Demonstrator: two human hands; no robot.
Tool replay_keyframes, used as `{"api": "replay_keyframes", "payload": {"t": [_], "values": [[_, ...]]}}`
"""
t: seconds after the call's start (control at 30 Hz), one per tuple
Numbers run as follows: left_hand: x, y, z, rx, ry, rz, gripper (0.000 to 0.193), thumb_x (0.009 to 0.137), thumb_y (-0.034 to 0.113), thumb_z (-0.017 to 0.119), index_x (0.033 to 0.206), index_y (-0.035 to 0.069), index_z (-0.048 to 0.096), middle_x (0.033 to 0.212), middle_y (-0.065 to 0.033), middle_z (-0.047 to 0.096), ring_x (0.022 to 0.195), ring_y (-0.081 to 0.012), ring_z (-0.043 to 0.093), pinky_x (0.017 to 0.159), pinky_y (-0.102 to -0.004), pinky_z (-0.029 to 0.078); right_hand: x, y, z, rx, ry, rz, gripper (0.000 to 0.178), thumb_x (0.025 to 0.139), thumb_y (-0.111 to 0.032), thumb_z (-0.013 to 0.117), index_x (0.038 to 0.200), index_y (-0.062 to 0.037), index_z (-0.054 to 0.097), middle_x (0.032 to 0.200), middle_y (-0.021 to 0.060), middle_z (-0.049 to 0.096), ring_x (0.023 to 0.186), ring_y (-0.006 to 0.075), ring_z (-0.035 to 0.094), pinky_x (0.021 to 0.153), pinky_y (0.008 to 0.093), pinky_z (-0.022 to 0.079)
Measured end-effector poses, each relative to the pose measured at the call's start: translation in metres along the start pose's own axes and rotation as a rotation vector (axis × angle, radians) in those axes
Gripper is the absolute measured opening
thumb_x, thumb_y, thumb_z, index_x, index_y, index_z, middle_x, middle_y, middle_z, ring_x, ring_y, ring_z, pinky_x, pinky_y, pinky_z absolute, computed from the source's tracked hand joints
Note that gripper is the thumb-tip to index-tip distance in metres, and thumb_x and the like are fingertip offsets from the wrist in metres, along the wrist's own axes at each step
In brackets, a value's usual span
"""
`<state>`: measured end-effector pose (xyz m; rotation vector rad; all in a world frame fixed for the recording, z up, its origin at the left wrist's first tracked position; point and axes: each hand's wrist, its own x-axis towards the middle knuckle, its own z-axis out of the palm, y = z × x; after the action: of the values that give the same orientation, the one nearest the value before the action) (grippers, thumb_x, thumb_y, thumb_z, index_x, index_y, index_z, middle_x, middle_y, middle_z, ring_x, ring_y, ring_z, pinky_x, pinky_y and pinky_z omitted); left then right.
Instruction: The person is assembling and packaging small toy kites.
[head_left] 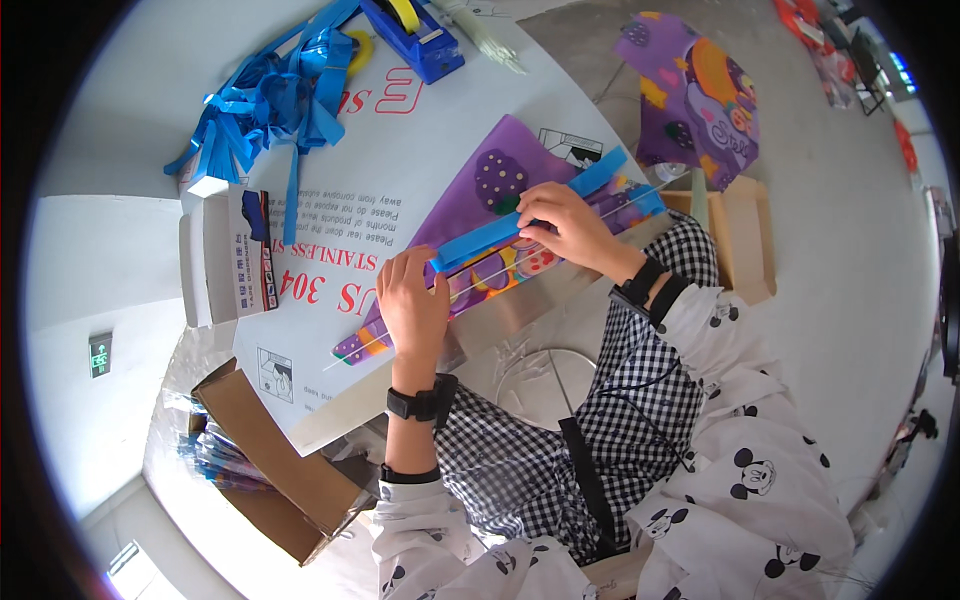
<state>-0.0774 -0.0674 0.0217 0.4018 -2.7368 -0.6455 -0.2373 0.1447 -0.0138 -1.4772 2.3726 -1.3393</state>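
Observation:
A purple sheet with bright cartoon prints lies on the table in front of me. Across it runs a flat blue strip, slanting up to the right. My left hand is closed at the strip's lower left end, its thumb and forefinger against it. Farther along, my right hand pinches the strip with bent fingers near its middle. Along the sheet's near side passes a thin white rod, which sticks out past the sheet's left corner. Beneath the fingertips the strip is partly hidden.
A tangle of blue strips, a blue tape dispenser and a bundle of pale sticks occupy the table's far side. A tape dispenser box stands left. A similar printed sheet and cardboard boxes are at right; another open carton sits lower left.

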Motion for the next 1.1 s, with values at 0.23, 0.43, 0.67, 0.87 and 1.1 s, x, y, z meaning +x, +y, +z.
{"api": "replay_keyframes", "payload": {"t": [0.23,0.43,0.67,0.87,1.1], "values": [[0.013,0.021,0.005,-0.098,-0.022,0.111,0.038,0.076,0.01,0.072,0.112,0.006,0.06,0.106,-0.0085,0.065,0.103,-0.0298,0.057,0.094,-0.0424,0.043,-0.001,0.003,0.004,0.01,0.004,-0.003,0.016,0.074,-0.004,0.074,0.085,-0.0071,0.063,0.1,0.0052,0.062,0.103,0.0259,0.058,0.089,0.0384,0.046],[0.025,0.005,0.01,-0.326,-0.128,-0.095,0.027,0.079,0.013,0.074,0.105,0.007,0.07,0.097,-0.0081,0.067,0.097,-0.0243,0.059,0.091,-0.0364,0.043,-0.001,0.001,0.006,-0.005,0.05,-0.028,0.013,0.075,-0.006,0.072,0.082,-0.0082,0.062,0.097,0.0045,0.061,0.101,0.0258,0.058,0.088,0.0388,0.045],[0.029,-0.007,0.015,-0.622,-0.213,-0.344,0.025,0.083,0.009,0.069,0.107,0.004,0.068,0.089,-0.0077,0.067,0.089,-0.0185,0.06,0.082,-0.0316,0.047,-0.003,0.002,0.004,-0.024,0.056,-0.019,0.012,0.076,-0.008,0.072,0.083,-0.0095,0.062,0.097,0.0021,0.062,0.102,0.0243,0.058,0.089,0.0388,0.045],[0.027,-0.013,0.008,-0.516,-0.206,-0.301,0.024,0.083,0.005,0.067,0.106,0.005,0.068,0.09,-0.0078,0.068,0.09,-0.0206,0.06,0.088,-0.034,0.044,-0.005,0.005,0.005,-0.037,0.053,-0.02,0.011,0.078,-0.01,0.071,0.084,-0.0106,0.062,0.098,0.0008,0.062,0.104,0.0235,0.057,0.09,0.0387,0.044],[0.023,-0.026,0.002,-0.404,-0.255,-0.204,0.028,0.083,0.005,0.064,0.11,0.007,0.067,0.091,-0.0068,0.068,0.098,-0.0249,0.055,0.101,-0.0388,0.034,-0.004,0.003,0.005,-0.033,0.048,-0.022,0.011,0.078,-0.01,0.071,0.084,-0.0105,0.062,0.097,0.0008,0.061,0.104,0.0232,0.057,0.09,0.0388,0.044]]}}
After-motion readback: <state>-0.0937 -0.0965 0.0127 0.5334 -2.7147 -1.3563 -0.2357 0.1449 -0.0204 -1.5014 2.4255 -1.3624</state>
